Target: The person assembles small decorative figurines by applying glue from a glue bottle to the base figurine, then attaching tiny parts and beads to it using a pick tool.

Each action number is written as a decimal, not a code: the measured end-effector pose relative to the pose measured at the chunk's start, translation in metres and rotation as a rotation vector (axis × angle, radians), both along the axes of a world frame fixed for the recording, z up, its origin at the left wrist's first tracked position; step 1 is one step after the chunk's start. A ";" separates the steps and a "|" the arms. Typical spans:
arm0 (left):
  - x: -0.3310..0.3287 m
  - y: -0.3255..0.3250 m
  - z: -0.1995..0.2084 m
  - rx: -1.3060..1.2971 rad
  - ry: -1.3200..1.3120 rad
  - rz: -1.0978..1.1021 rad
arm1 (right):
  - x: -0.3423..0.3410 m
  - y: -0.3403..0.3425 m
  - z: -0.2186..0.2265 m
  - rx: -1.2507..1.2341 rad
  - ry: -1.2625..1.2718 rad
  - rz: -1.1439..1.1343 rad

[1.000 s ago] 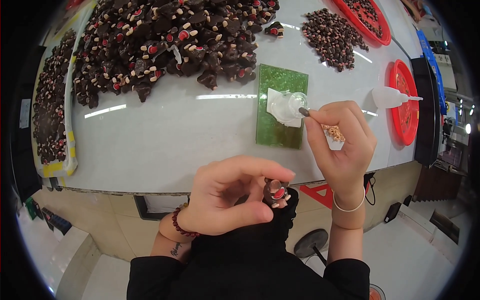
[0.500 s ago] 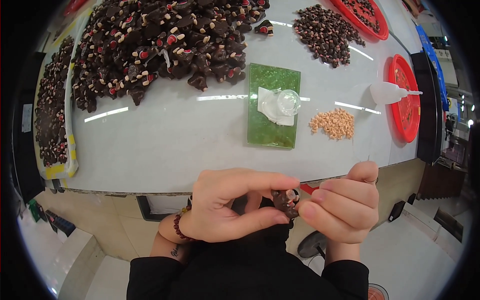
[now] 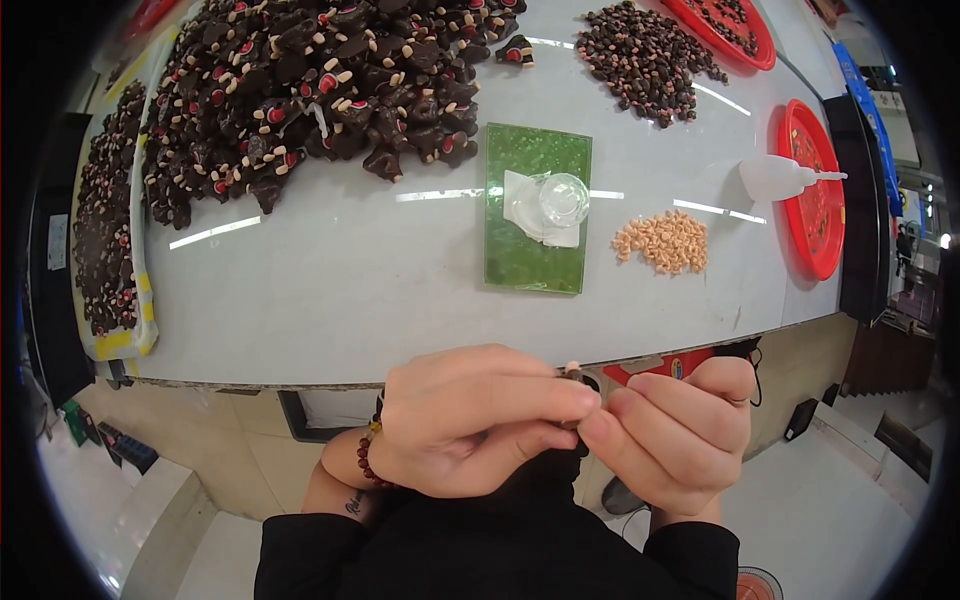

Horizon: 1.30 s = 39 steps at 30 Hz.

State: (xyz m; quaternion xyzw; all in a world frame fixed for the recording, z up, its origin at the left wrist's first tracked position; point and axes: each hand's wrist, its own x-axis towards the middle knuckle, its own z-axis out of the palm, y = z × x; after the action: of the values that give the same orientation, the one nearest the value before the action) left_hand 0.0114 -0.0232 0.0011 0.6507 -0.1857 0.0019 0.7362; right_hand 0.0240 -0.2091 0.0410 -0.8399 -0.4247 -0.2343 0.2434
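Note:
Just off the table's near edge, my left hand [image 3: 470, 420] pinches a small dark brown moulded piece [image 3: 572, 374] between thumb and fingers. Only its top with a beige tip shows; the fingers cover the rest. My right hand [image 3: 680, 435] is closed, its thumb and forefinger tips meeting the left fingertips beside the piece. Whatever those right fingers hold, if anything, is hidden. Beyond the hands, a green mat [image 3: 535, 270] carries a small clear round dish [image 3: 563, 200] on a white sheet. Right of the mat lies a pile of small beige pieces [image 3: 662, 243].
A large heap of dark brown moulded pieces [image 3: 330, 90] fills the far left, beside a tray [image 3: 140, 330] of similar parts. Small dark bits [image 3: 645, 65] are piled at the back right. A white squeeze bottle [image 3: 775, 180] rests against a red plate [image 3: 815, 220].
The left fingers have closed further over the brown piece, which has turned and now shows mostly its top. My right hand has moved slightly down, its fingertips against the left ones.

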 end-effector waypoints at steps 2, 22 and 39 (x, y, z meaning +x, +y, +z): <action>-0.002 -0.004 -0.007 -0.107 -0.014 0.043 | 0.000 0.002 -0.003 0.037 -0.007 0.003; 0.009 -0.007 -0.011 -0.333 0.317 -0.096 | 0.008 -0.001 -0.026 0.335 0.236 -0.118; -0.018 -0.009 -0.016 -0.365 0.296 -0.176 | 0.001 0.000 -0.035 0.295 0.207 -0.053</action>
State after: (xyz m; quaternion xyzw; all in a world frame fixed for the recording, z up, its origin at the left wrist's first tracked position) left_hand -0.0066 -0.0320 -0.0147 0.4814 -0.1283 -0.1243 0.8581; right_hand 0.0252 -0.2089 0.0061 -0.8257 -0.3362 -0.2126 0.4001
